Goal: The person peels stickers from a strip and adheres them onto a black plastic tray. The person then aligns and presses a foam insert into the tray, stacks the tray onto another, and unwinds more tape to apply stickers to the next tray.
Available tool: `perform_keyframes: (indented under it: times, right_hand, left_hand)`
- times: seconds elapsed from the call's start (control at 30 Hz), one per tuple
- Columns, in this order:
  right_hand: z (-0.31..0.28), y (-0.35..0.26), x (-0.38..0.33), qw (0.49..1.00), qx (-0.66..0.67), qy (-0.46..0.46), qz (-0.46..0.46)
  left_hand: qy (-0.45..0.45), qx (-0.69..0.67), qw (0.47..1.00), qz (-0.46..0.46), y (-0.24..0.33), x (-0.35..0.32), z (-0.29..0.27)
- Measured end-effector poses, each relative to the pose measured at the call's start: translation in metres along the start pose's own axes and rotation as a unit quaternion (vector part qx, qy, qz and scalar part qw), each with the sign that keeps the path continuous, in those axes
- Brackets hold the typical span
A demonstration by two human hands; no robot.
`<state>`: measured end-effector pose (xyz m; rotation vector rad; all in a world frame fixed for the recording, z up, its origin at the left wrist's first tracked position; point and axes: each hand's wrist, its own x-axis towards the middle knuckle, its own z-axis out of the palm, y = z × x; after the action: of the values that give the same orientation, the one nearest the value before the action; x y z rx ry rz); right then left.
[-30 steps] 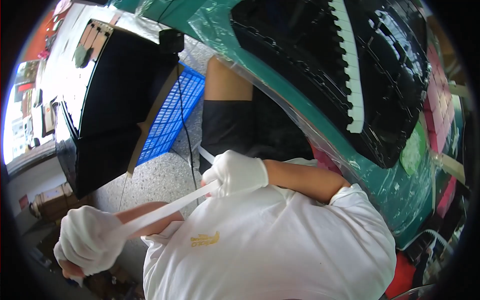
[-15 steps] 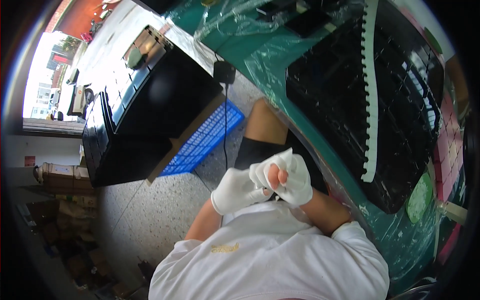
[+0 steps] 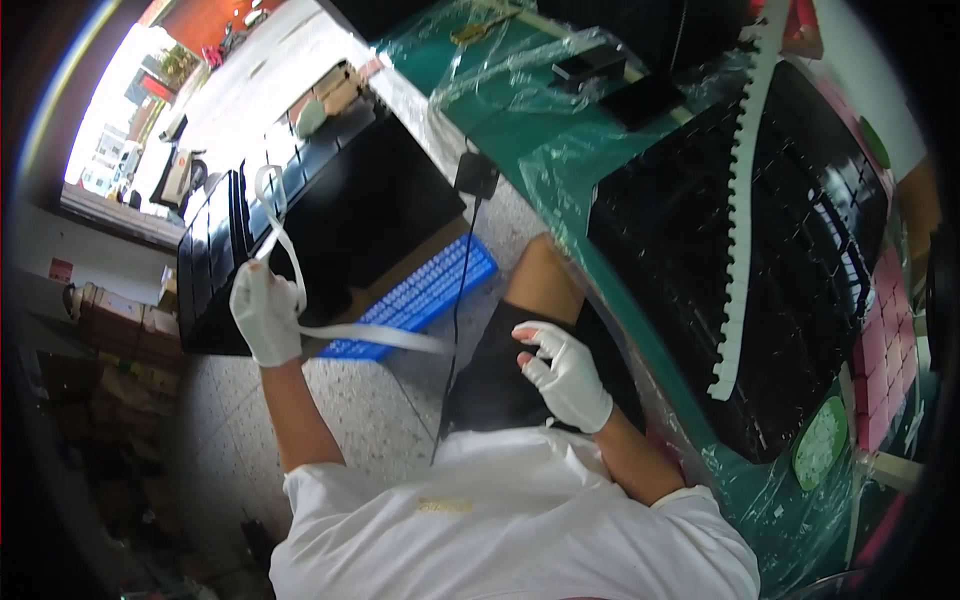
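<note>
My left hand (image 3: 265, 315), in a white glove with bare fingertips, is raised at the left beside stacked black trays (image 3: 350, 210). Its fingers are closed on a thin white strip (image 3: 375, 336), which curls up in a loop above the hand and trails off to the right, its end blurred. Over my lap, my right hand (image 3: 567, 378), gloved likewise, has its fingers bent but apart and holds nothing. To the right, a large black gridded tray (image 3: 670, 240) rests on the table, with a long white toothed strip (image 3: 738, 240) lying across it.
A blue plastic crate (image 3: 465, 262) stands under the black trays, with cardboard between. A black adapter (image 3: 477, 175) hangs on a cord by the plastic-covered green table (image 3: 535, 130). Pink blocks (image 3: 885, 350) and a green oval piece (image 3: 820, 445) lie at the table's right. Boxes (image 3: 120, 325) are stacked far left.
My hands were together over my lap and have come apart. The left moved out to the left with the white strip now showing in it; the right opened. The whole view has shifted slightly.
</note>
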<state>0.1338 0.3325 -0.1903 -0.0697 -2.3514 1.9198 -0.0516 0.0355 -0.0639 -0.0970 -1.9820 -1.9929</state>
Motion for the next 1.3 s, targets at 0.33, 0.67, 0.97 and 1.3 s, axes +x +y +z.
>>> perform_keyframes:
  times: [0.33,0.67,0.97,1.3]
  right_hand:
    - [-0.01,0.022,-0.026,0.987,0.096,0.007,0.126]
    - [-0.069,0.071,-0.168,0.925,-0.286,0.211,0.138]
    - [-0.03,0.225,-0.23,0.879,-0.214,0.21,0.372]
    - [-0.046,0.245,-0.202,0.891,-0.19,-0.144,0.386]
  left_hand:
    - [-0.429,0.161,0.83,-0.318,-0.097,-0.109,0.048]
    - [-0.733,0.608,0.285,0.106,-0.146,-0.119,0.031]
    - [-0.683,0.666,0.28,0.11,-0.125,-0.038,0.047]
    - [-0.711,0.501,0.494,-0.011,-0.152,0.064,-0.065]
